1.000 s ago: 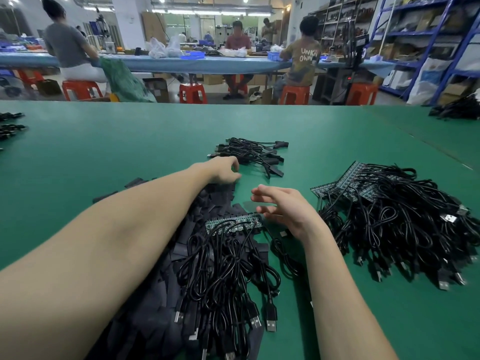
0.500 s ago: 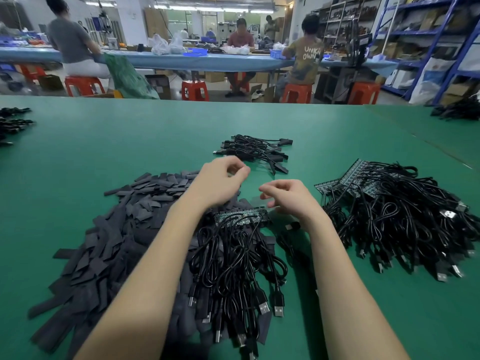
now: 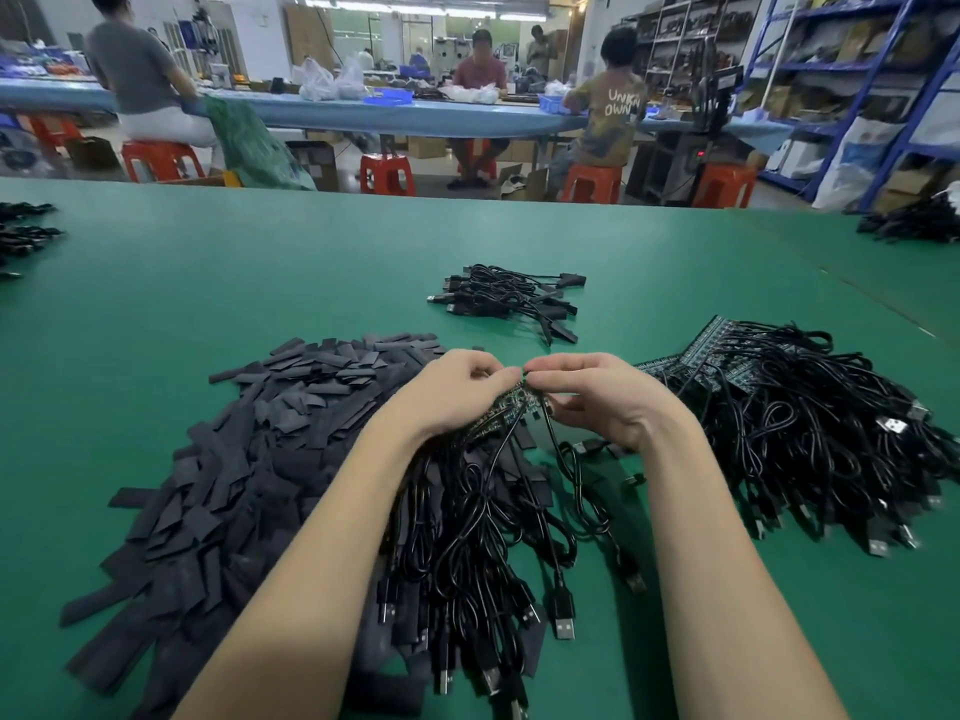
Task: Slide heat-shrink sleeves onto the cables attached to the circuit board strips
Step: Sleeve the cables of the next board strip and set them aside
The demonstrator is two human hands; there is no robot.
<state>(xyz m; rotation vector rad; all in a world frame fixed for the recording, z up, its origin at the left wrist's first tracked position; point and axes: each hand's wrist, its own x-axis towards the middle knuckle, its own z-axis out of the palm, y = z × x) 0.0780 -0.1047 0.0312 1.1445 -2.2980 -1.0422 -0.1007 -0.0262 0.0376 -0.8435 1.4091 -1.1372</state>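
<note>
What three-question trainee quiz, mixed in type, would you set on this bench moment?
1. True or false: the pile of black sleeves lies to the left of the hands.
2. Multiple choice: where do the left hand and the right hand meet? A) over the small cable bundle farther back; B) at the top of the circuit board strip; C) over the big cable heap on the right.
3. Fill in: the table surface is coloured ____.

Key: 1 true; 2 B; 3 green.
</note>
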